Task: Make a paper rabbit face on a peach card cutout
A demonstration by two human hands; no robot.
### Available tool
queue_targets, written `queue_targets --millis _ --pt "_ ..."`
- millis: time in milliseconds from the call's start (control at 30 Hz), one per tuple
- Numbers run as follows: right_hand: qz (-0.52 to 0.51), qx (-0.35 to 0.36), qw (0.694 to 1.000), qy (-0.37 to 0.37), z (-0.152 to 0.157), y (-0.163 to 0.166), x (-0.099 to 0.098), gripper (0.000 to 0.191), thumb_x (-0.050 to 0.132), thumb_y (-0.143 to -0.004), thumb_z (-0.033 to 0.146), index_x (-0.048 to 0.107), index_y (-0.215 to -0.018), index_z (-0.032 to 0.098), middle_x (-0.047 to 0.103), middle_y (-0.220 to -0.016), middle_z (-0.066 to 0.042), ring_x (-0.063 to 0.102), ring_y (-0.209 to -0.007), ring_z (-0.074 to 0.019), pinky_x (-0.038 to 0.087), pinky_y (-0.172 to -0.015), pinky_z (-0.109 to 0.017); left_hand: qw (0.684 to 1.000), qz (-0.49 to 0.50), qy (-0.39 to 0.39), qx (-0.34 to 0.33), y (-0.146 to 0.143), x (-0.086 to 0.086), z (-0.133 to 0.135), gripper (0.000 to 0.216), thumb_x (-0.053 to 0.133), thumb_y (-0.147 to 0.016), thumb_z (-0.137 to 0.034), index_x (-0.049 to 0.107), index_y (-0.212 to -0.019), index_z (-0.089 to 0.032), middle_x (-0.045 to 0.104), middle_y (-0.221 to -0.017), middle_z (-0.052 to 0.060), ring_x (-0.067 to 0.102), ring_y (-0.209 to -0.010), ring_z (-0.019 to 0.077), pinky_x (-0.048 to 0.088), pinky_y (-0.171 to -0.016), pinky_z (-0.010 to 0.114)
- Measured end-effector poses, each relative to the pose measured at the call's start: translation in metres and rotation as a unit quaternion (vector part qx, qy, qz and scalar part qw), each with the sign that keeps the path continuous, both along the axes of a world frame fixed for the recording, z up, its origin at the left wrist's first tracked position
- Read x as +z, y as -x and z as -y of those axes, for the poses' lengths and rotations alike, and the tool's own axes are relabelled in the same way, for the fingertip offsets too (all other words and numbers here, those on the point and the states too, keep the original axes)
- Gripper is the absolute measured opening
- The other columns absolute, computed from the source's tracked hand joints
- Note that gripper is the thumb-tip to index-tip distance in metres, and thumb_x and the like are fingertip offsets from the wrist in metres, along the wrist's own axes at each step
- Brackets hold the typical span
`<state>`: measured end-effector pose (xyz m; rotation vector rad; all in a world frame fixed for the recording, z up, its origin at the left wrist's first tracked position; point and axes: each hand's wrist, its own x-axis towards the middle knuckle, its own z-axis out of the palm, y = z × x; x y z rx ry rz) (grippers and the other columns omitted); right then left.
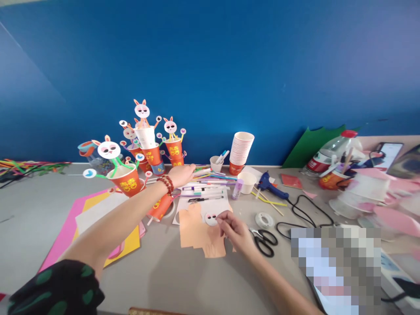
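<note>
My right hand (232, 226) pinches the edge of a round white paper rabbit face (210, 218) with pink patches and dark eyes. The face is above cut pieces of orange paper (190, 227). My left hand (181, 176) stretches out to the far side, by the pile of coloured pens and markers (206, 180). Its fingertips are hidden from me, so whether they hold anything does not show. Beneath my left wrist an orange paper cup (160, 208) lies on its side. A black pen (205, 199) rests on white paper just beyond the face.
Orange cups with rabbit figures (126, 181) stand at the left, beside pink and yellow sheets (131, 245). Black scissors (265, 242), a tape roll (264, 219) and a blue glue gun (272, 186) with its cord lie right. Stacked cups (242, 148) stand near the blue wall.
</note>
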<state>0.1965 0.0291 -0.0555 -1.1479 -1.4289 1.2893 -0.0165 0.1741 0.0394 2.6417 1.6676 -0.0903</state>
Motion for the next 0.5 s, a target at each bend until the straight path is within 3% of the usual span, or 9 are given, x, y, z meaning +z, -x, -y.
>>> queue_targets --millis 67,133,233,367,500 --pt "-0.048 0.0 0.999 0.0 0.001 -0.002 0.004 0.032 0.056 -0.088 0.047 0.055 -0.105 0.02 0.059 -0.062 0.002 0.053 -0.054 -0.0139 0.038 -0.049 -0.022 0.999 0.031 -0.011 -0.029 -0.005 0.006 0.033 0.03 0.03 -0.103 -0.032 0.049 -0.117 -0.014 0.063 -0.104 0.009 0.064 -0.09 0.0205 0.049 -0.079 0.033" --pt "-0.094 0.008 0.995 -0.009 0.004 -0.002 0.007 0.047 0.058 -0.086 0.051 0.049 -0.12 0.021 0.06 -0.067 0.002 0.049 -0.051 -0.0127 0.035 -0.045 -0.022 0.995 0.062 0.003 -0.073 -0.009 0.002 0.07 0.023 0.032 -0.102 -0.031 0.048 -0.112 -0.018 0.064 -0.102 0.005 0.064 -0.086 0.0176 0.048 -0.076 0.028" --pt "-0.119 0.006 0.993 -0.012 0.01 0.002 0.009 0.043 0.057 -0.087 0.052 0.055 -0.115 0.019 0.059 -0.063 0.002 0.045 -0.048 -0.0114 0.033 -0.044 -0.023 0.962 0.199 0.054 -0.181 -0.012 -0.017 0.115 0.016 0.036 -0.099 -0.027 0.048 -0.107 -0.019 0.064 -0.1 0.004 0.063 -0.085 0.0181 0.046 -0.07 0.027" --pt "-0.099 -0.02 0.995 0.007 0.016 0.009 0.01 0.033 0.057 -0.087 0.05 0.063 -0.093 0.018 0.059 -0.061 0.0 0.047 -0.049 -0.0116 0.033 -0.044 -0.023 0.941 0.292 0.074 -0.152 -0.006 -0.048 0.135 0.016 0.042 -0.098 -0.03 0.05 -0.107 -0.019 0.065 -0.1 0.005 0.063 -0.086 0.0181 0.045 -0.072 0.027" --pt "-0.099 0.011 0.995 0.023 0.016 0.013 0.011 0.031 0.062 -0.083 0.05 0.06 -0.082 0.019 0.059 -0.059 0.001 0.047 -0.046 -0.0107 0.031 -0.043 -0.022 0.957 0.239 0.095 -0.138 -0.002 -0.064 0.139 0.024 0.034 -0.101 -0.033 0.053 -0.094 -0.019 0.064 -0.088 0.003 0.062 -0.078 0.0178 0.042 -0.065 0.025"
